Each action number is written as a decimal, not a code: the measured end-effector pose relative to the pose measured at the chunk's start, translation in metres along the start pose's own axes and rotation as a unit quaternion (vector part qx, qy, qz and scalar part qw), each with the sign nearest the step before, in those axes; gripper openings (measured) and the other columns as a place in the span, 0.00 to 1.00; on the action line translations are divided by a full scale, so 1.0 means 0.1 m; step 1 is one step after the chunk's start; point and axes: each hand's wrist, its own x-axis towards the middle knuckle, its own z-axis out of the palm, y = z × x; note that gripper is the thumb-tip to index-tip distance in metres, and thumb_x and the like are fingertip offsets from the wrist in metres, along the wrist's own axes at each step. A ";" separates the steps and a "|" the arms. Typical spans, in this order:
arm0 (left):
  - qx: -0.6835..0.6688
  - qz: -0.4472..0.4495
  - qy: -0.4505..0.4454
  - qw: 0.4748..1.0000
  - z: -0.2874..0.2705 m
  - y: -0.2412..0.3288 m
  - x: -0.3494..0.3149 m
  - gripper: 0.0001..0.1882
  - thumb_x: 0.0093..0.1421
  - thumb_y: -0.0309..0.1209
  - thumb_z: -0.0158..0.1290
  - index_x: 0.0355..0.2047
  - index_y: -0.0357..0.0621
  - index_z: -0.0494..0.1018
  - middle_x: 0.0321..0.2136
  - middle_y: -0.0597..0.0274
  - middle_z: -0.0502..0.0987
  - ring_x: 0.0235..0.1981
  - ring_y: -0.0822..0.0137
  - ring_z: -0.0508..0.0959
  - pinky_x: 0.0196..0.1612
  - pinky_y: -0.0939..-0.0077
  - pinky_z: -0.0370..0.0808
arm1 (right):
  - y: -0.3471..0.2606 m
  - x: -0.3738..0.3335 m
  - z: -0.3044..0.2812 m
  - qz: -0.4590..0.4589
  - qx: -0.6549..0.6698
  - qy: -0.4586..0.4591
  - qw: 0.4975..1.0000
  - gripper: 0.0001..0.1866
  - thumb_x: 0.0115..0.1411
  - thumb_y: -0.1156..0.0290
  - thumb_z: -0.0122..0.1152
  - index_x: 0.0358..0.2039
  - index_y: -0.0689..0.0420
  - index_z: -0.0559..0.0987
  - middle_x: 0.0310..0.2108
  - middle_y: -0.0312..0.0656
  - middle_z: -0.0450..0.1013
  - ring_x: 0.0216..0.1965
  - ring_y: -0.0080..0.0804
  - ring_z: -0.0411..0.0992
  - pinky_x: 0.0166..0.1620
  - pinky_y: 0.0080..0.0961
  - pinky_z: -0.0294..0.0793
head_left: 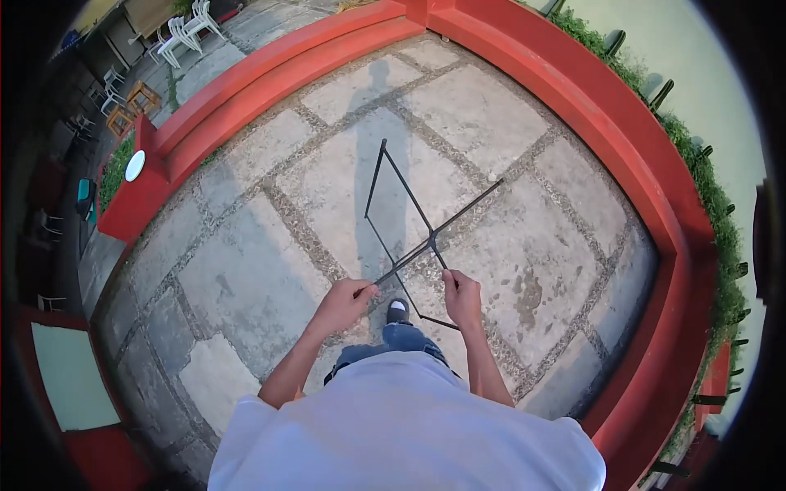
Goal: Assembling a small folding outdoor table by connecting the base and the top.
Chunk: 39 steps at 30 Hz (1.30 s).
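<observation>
In front of my body I hold a black folding frame (432,237) made of thin bars that cross at a joint. My left hand (345,304) is closed round the lower left end of one long bar, which slants up to the right. My right hand (463,299) grips the lower end of another bar just below the crossing. Two bars meet in a corner at the frame's far end, and a short bar juts out low, between my hands. Below the frame shows one of my shoes (398,311) on the paving.
Large stone slabs (237,270) with pebbled joints form the ground. A low red wall (573,74) curves round the far and right sides, with plants (679,139) behind it. White plastic chairs (184,37) and wooden stools (142,98) stand beyond, far left. A white plate-like disc (135,166) is on the red planter.
</observation>
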 end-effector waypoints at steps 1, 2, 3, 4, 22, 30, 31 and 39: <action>-0.026 0.004 0.017 1.000 -0.08 0.05 0.15 0.12 0.60 0.32 0.48 0.28 0.34 0.73 0.12 0.54 0.65 0.14 0.71 0.61 0.21 0.72 0.61 | -0.05 0.19 -0.01 -0.006 0.007 0.006 1.000 0.15 0.62 0.64 0.51 0.30 0.64 0.78 0.13 0.49 0.66 0.15 0.28 0.62 0.22 0.29 0.62; -0.053 0.008 0.035 0.998 -0.15 0.09 0.29 0.12 0.60 0.32 0.48 0.28 0.33 0.73 0.12 0.56 0.65 0.14 0.72 0.61 0.20 0.73 0.61 | -0.14 0.36 -0.02 -0.006 0.007 -0.007 1.000 0.15 0.62 0.64 0.51 0.29 0.64 0.77 0.12 0.48 0.65 0.15 0.28 0.60 0.22 0.29 0.62; -0.058 -0.001 0.036 0.998 -0.25 0.13 0.45 0.12 0.60 0.31 0.48 0.30 0.33 0.74 0.12 0.60 0.66 0.15 0.74 0.61 0.20 0.75 0.61 | -0.23 0.56 -0.03 -0.014 0.020 -0.005 1.000 0.15 0.61 0.64 0.51 0.29 0.64 0.77 0.14 0.51 0.67 0.16 0.38 0.64 0.22 0.32 0.63; -0.059 0.001 0.032 0.998 -0.31 0.15 0.59 0.12 0.60 0.31 0.48 0.30 0.33 0.74 0.12 0.60 0.66 0.15 0.74 0.61 0.20 0.75 0.61 | -0.30 0.73 -0.02 -0.022 0.033 -0.003 0.999 0.15 0.61 0.65 0.51 0.28 0.65 0.77 0.16 0.55 0.68 0.17 0.48 0.69 0.23 0.35 0.65; -0.056 0.035 -0.083 0.994 -1.58 0.24 4.13 0.13 0.61 0.32 0.47 0.32 0.32 0.74 0.15 0.65 0.69 0.19 0.78 0.63 0.22 0.79 0.62 | -0.55 3.87 0.20 0.019 -0.035 0.081 0.996 0.16 0.62 0.63 0.51 0.29 0.64 0.77 0.10 0.43 0.60 0.15 0.22 0.56 0.20 0.26 0.59; -0.044 0.117 -0.155 0.980 -1.94 0.58 5.69 0.11 0.60 0.32 0.49 0.30 0.34 0.74 0.13 0.58 0.66 0.16 0.74 0.60 0.21 0.76 0.60 | -0.77 5.03 -0.02 0.065 -0.054 0.151 0.985 0.16 0.61 0.63 0.52 0.31 0.65 0.77 0.10 0.41 0.58 0.15 0.19 0.54 0.20 0.24 0.56; -0.045 0.121 -0.158 0.979 -1.93 0.59 5.90 0.11 0.60 0.32 0.49 0.30 0.36 0.74 0.13 0.57 0.67 0.15 0.72 0.60 0.21 0.76 0.60 | -0.66 5.19 -0.01 0.067 -0.051 0.152 0.985 0.16 0.62 0.63 0.52 0.30 0.65 0.77 0.11 0.39 0.57 0.16 0.18 0.53 0.20 0.23 0.55; -0.020 0.079 -0.180 0.980 -2.13 0.76 7.30 0.13 0.61 0.35 0.48 0.34 0.37 0.75 0.17 0.52 0.71 0.17 0.70 0.64 0.24 0.74 0.63 | -0.49 6.62 0.08 0.079 -0.056 0.161 0.982 0.19 0.63 0.61 0.50 0.24 0.65 0.75 0.10 0.40 0.54 0.16 0.20 0.52 0.19 0.27 0.53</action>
